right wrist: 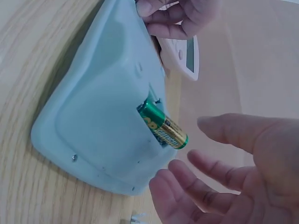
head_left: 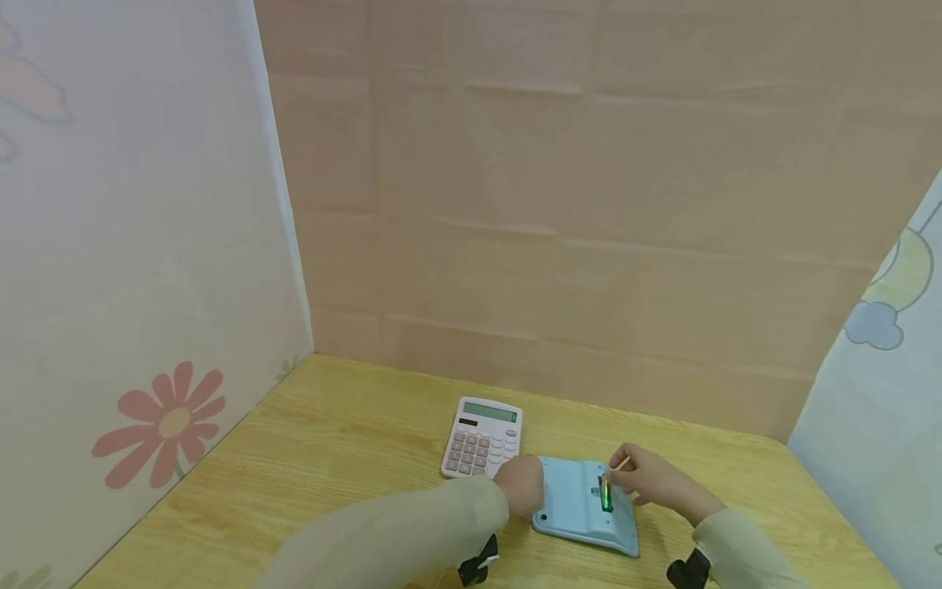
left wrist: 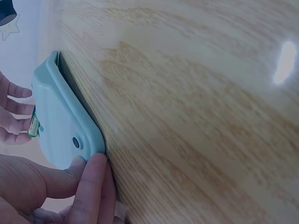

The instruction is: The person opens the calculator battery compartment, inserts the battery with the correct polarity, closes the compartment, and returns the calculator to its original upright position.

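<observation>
A light-blue calculator [head_left: 570, 491] lies face down, its back showing. In the right wrist view, a green and gold battery [right wrist: 163, 123] sits tilted at the slot in that back, one end inside and the other sticking up. My left hand [head_left: 521, 486] pinches the calculator's left edge between thumb and fingers, close to a dark round foot [left wrist: 76, 142]. Beside the battery is my right hand [head_left: 651, 474], with thumb and fingers spread apart. A gap shows between those fingers and the battery in the right wrist view, and nothing is held there.
Behind my left hand lies a pink calculator [head_left: 482, 438], face up with its display showing. The wooden table [head_left: 353, 433] meets a brown covering [head_left: 589, 245] at the back and a flower-printed panel [head_left: 184, 270] on the left. A small shiny object [right wrist: 136, 218] lies near the calculator's edge.
</observation>
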`<state>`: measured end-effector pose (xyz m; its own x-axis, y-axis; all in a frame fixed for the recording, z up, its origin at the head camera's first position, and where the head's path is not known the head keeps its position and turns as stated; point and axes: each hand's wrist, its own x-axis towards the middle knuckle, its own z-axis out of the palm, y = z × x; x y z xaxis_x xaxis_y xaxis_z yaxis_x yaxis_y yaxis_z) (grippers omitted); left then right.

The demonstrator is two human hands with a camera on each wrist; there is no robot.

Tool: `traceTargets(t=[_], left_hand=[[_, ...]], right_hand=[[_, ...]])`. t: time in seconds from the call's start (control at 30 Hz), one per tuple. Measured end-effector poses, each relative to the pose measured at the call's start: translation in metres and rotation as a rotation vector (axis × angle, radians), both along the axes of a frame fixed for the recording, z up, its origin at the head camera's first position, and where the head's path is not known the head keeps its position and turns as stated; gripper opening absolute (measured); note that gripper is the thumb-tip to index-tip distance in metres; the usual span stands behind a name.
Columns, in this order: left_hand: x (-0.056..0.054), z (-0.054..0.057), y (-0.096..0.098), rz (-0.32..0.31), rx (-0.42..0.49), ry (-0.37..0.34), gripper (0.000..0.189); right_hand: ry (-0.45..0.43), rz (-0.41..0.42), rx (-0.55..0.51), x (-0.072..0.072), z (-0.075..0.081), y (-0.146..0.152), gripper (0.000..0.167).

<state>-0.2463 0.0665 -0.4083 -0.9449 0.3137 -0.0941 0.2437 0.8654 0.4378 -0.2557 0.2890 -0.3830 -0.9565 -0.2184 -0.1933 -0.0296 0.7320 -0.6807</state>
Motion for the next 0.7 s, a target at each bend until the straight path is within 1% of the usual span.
traceTargets(t=[0.1, 0.23, 0.47, 0.7], left_hand=[[0.0, 0.0, 0.0, 0.0, 0.0, 0.005, 0.014], [0.001, 0.0, -0.001, -0.001, 0.008, -0.001, 0.013], [0.001, 0.0, -0.001, 0.004, 0.027, -0.014, 0.012], [0.0, 0.0, -0.001, 0.01, 0.031, -0.029, 0.01]], right_hand=[[0.037, -0.008, -0.001, -0.001, -0.001, -0.001, 0.019], [0.048, -0.035, -0.016, 0.001, -0.003, -0.006, 0.011], [0.051, -0.101, 0.016, 0.001, -0.006, -0.015, 0.013], [0.041, -0.066, 0.002, -0.001, -0.005, -0.015, 0.014]])
